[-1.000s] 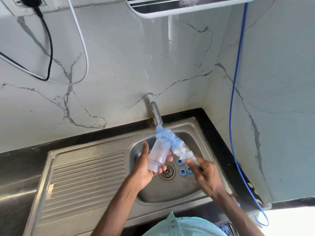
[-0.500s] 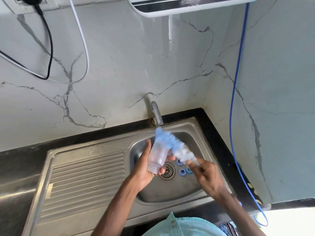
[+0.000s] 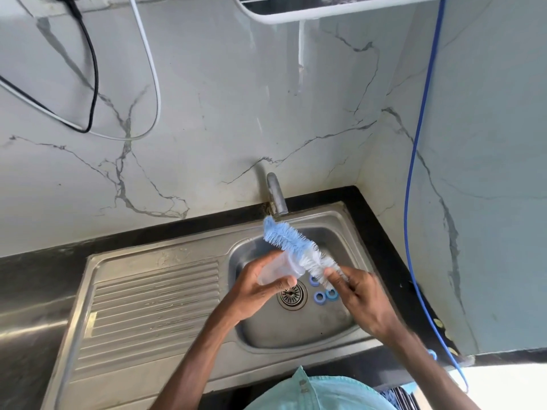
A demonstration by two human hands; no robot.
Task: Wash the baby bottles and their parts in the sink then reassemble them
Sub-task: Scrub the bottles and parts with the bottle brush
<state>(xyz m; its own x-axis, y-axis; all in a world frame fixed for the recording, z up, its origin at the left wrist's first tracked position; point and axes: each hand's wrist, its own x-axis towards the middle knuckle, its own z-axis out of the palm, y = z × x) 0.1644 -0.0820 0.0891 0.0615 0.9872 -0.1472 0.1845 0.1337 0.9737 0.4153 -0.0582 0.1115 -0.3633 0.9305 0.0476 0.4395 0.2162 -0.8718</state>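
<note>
Left hand: the left hand [image 3: 260,291] is up over the basin, fingers and thumb curled round the clear bottle [image 3: 279,269], a firm grasp.
Right hand: the right hand [image 3: 361,297] is clenched on the low end of the bottle brush [image 3: 299,247], gripping right where the white bristles stop; the handle is hidden inside the fist.
Bottle: held above the sink [image 3: 296,329], tipped on a slant, open mouth facing up and right toward the brush.
Brush: the blue tip points up at the tap [image 3: 276,196] and sits just beneath the spout, while the white bristles lie against the bottle's mouth. They look outside the bottle, but the clear plastic makes that hard to tell.
Rings: three blue rings [image 3: 319,297] lie on the basin floor just right of the drain [image 3: 292,295], two of them touching, partly under the right hand.
Drainboard: the ribbed drainboard [image 3: 154,309] stretches left of the basin.
Wall: marble-veined wall, with a black cable [image 3: 91,69] and a white cable [image 3: 154,69] looping down at left, and a blue hose [image 3: 414,202] running down the right corner.
Top edge: a white appliance [image 3: 325,7] pokes in.
</note>
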